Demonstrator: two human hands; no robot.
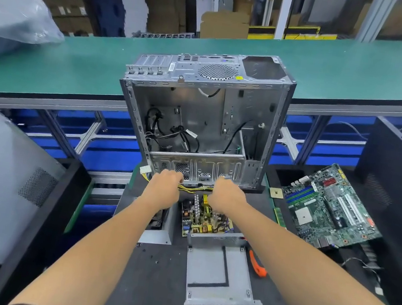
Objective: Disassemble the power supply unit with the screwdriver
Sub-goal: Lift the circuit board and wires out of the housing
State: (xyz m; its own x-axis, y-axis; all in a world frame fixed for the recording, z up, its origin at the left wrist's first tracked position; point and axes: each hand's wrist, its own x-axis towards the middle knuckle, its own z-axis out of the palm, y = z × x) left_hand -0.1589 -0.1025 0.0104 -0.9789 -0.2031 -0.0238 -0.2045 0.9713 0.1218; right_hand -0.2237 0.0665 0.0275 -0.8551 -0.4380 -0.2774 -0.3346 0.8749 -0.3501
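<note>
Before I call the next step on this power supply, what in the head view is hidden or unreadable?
- Fingertips of the left hand and right hand: curled away from the camera, so their hold on the yellow-and-black wire bundle is unclear.
- Orange-handled screwdriver: tip hidden behind the grey metal supply cover.
- Green-and-yellow supply circuit board: far edge covered by the hands; screws too small.

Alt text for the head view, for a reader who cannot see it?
Both hands, left and right, grip the yellow wires at the far end of an opened power supply's circuit board. An empty computer case stands behind; an orange screwdriver lies to the right.
</note>
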